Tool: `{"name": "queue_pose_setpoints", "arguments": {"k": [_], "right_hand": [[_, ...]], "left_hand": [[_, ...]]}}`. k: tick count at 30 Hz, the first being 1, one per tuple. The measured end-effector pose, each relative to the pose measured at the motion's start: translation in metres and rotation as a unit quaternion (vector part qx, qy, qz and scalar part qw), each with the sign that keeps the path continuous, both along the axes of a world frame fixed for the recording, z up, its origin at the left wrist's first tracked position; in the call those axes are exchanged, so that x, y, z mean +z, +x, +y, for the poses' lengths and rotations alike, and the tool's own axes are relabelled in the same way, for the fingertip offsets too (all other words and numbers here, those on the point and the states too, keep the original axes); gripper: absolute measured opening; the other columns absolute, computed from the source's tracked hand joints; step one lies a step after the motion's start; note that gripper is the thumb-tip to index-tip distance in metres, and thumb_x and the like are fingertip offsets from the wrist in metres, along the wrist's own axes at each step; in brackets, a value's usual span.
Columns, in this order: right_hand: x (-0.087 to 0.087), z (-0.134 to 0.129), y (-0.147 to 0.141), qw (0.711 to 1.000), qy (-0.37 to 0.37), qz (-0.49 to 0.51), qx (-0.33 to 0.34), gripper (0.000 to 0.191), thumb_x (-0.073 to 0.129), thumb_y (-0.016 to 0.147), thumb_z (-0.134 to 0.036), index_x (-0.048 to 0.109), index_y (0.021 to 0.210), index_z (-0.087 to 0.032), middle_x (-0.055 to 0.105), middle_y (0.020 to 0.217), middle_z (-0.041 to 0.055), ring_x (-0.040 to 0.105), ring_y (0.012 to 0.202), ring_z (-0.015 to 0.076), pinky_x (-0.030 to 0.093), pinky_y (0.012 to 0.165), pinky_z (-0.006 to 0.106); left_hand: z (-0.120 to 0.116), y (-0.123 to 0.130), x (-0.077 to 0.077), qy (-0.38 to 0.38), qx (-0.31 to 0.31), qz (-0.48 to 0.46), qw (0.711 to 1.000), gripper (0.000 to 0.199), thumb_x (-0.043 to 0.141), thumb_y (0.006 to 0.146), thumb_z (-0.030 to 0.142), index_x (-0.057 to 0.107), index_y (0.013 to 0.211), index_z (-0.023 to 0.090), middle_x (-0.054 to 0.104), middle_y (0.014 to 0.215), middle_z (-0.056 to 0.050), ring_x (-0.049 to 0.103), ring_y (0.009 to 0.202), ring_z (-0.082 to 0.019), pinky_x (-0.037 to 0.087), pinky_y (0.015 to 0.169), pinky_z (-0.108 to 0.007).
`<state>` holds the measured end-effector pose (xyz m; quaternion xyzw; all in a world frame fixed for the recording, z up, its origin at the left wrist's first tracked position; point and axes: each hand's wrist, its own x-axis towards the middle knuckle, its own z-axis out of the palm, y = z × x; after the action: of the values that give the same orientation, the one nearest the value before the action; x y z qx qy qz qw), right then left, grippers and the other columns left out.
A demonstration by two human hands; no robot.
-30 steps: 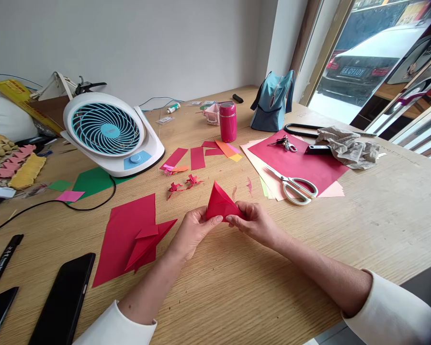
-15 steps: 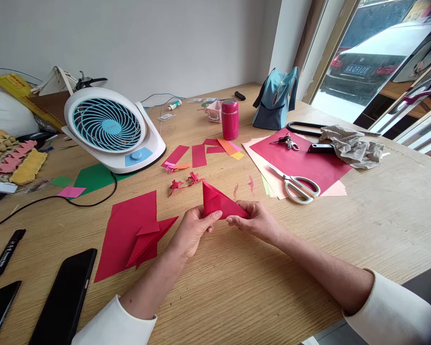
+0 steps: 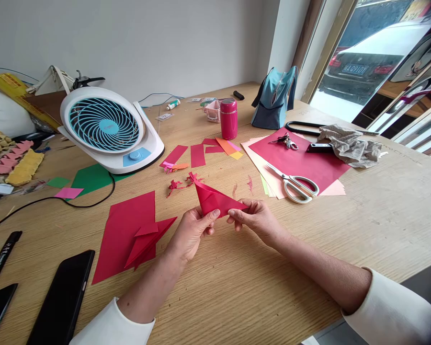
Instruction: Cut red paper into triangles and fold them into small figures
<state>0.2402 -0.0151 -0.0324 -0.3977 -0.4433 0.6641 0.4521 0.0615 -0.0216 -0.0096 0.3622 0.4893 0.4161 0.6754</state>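
There's 1 L hand, 1 R hand, 1 held folded red ppr., 2 sm. red ppr. figs., 1 fan, 1 pr. scissors, 1 pink btl., 1 blue bag, 1 blk. marker, 2 flat blk. devices.

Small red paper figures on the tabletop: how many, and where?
2: the left figure lies beyond the left hand; the right figure sits slightly farther back, by the tip of the folded red paper, which may hide more.
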Motion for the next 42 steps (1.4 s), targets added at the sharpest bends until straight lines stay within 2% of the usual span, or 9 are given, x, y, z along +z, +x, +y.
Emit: {"name": "queue_pose_setpoints", "arguments": {"k": [8,12,18,23,33,38,42], "right_hand": [[0.003,0.001,0.001,1.000,-0.020,0.006,0.010,0.039,0.089,0.058,-0.047,0.069,0.070,-0.015,0.072,0.064,0.0021,0.058,0.045,0.0083,0.047,0.050,0.022],[0.000,0.001,0.002,0.999,-0.010,-0.025,0.020,0.040,0.087,0.060,-0.049,0.068,0.070,-0.015,0.067,0.057,-0.0006,0.057,0.047,0.0080,0.045,0.051,0.021],[-0.006,0.001,0.004,0.997,0.015,-0.061,0.036,0.039,0.083,0.067,-0.050,0.066,0.071,-0.015,0.065,0.060,-0.0009,0.053,0.047,0.0077,0.042,0.049,0.021],[0.000,0.003,0.006,0.998,-0.004,-0.059,0.016,0.040,0.084,0.064,-0.050,0.064,0.067,-0.015,0.063,0.058,-0.0009,0.050,0.046,0.0073,0.039,0.048,0.022],[0.004,0.003,0.005,0.998,-0.027,-0.062,0.005,0.043,0.085,0.061,-0.051,0.063,0.064,-0.015,0.062,0.058,-0.0008,0.048,0.046,0.0070,0.038,0.049,0.023],[0.002,0.004,0.005,0.998,-0.016,-0.060,-0.002,0.045,0.084,0.061,-0.055,0.063,0.063,-0.015,0.062,0.057,-0.0004,0.048,0.046,0.0073,0.036,0.048,0.023],[-0.001,0.004,0.006,0.998,-0.006,-0.057,0.005,0.045,0.084,0.062,-0.055,0.063,0.065,-0.015,0.063,0.058,-0.0006,0.048,0.047,0.0071,0.037,0.049,0.023]], "left_hand": [[0.001,0.000,-0.004,0.026,0.011,0.026,0.999,0.036,0.088,0.061,0.037,0.065,0.075,0.013,0.056,0.067,0.003,0.042,0.054,-0.005,0.036,0.050,-0.020],[-0.002,0.003,-0.005,0.047,0.012,0.044,0.998,0.034,0.086,0.064,0.039,0.066,0.074,0.013,0.057,0.067,0.003,0.042,0.054,-0.006,0.036,0.050,-0.020],[-0.004,0.003,-0.006,0.029,-0.015,0.063,0.997,0.035,0.086,0.062,0.039,0.071,0.079,0.013,0.055,0.065,0.002,0.043,0.056,-0.007,0.036,0.049,-0.020],[0.001,-0.007,-0.003,0.026,-0.048,0.064,0.996,0.039,0.080,0.070,0.049,0.070,0.084,0.013,0.059,0.072,-0.001,0.050,0.061,-0.009,0.042,0.050,-0.020],[0.008,-0.015,-0.016,0.131,-0.056,0.220,0.965,0.043,0.069,0.080,0.056,0.064,0.068,0.014,0.058,0.060,0.000,0.046,0.050,-0.008,0.037,0.049,-0.022],[0.008,-0.015,-0.015,0.145,-0.072,0.228,0.960,0.040,0.074,0.076,0.053,0.066,0.067,0.015,0.053,0.056,0.003,0.046,0.048,-0.008,0.036,0.049,-0.022],[0.007,-0.012,-0.013,0.125,-0.057,0.198,0.970,0.038,0.077,0.073,0.050,0.066,0.066,0.014,0.057,0.059,0.002,0.044,0.049,-0.007,0.036,0.049,-0.022]]}}
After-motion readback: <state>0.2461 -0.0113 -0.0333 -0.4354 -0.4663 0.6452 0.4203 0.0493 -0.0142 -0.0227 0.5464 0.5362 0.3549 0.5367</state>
